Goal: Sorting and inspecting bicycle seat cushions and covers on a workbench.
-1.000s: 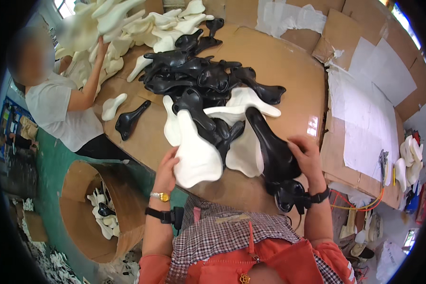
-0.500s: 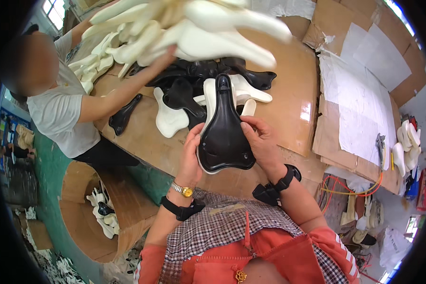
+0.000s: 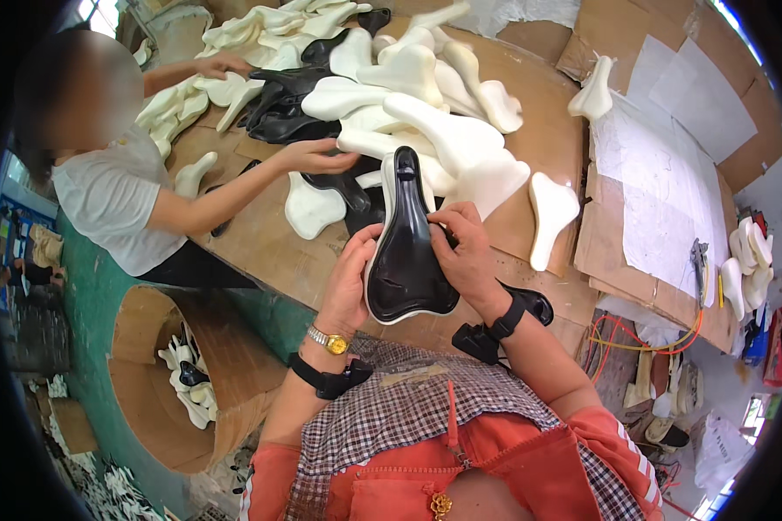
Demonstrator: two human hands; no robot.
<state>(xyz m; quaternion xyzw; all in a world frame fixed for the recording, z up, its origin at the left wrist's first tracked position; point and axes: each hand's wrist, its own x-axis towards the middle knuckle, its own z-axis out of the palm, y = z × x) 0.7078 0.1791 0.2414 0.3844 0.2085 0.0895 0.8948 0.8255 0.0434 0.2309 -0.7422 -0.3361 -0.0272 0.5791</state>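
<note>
In front of me I hold a bicycle saddle (image 3: 408, 260), narrow nose pointing away. Its glossy black shell faces up, and a white foam rim shows along its left and lower edges. My left hand (image 3: 352, 273) grips the left side, wearing a gold-faced watch. Pinched at the right edge, near the saddle's middle, are the fingers of my right hand (image 3: 467, 256). Just beyond lies a heap of white foam saddle pads (image 3: 434, 130), with black shells (image 3: 287, 104) beside and under it. A single white pad (image 3: 553, 217) lies right of my right hand.
On the left, a co-worker (image 3: 113, 191) reaches both arms over the cardboard-covered table (image 3: 269, 260). A round cardboard bin (image 3: 226, 373) with pads and a black piece stands at lower left. Paper-covered cardboard (image 3: 652, 200) and coiled hoses (image 3: 652, 343) are at right.
The white pads that were blurred in the air over the table now lie heaped there, some spread to the right. The co-worker's arms have shifted. My right fingers have moved along the saddle's edge.
</note>
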